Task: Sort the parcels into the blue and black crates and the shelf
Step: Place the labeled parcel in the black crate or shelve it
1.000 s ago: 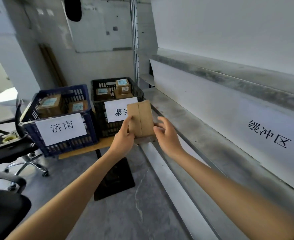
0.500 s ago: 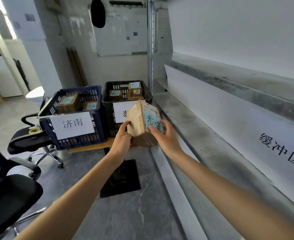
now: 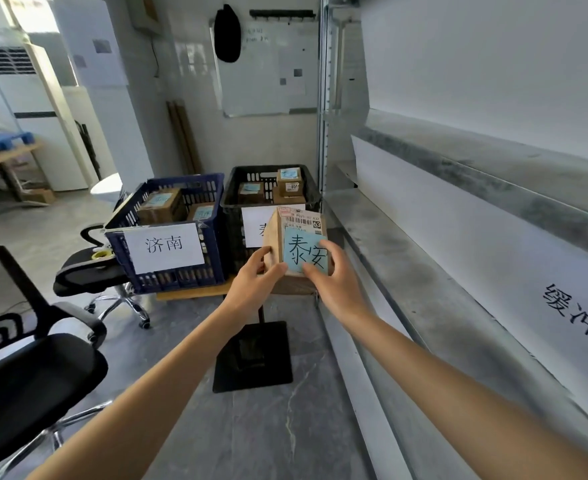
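I hold a small cardboard parcel (image 3: 299, 233) in front of me, its face with a blue note reading 泰安 and a shipping label turned towards me. My left hand (image 3: 256, 277) grips its left side and my right hand (image 3: 334, 275) its lower right. Just behind it stands the black crate (image 3: 232, 202) with three parcels inside and a white sign partly hidden by the parcel. To its left is the blue crate (image 3: 216, 233), signed 济南, holding two parcels. The grey metal shelf (image 3: 424, 299) runs along the right, its back panel marked 缓冲区.
Both crates rest on a small wooden table (image 3: 195, 294) with a black pedestal base (image 3: 252, 358). Two black office chairs (image 3: 26, 375) stand at the left. A whiteboard (image 3: 268, 71) hangs on the far wall. Grey floor lies between the chairs and the shelf.
I have turned the parcel in both hands from its plain back to its labelled face. My view has risen and shifted left, showing more of the room.
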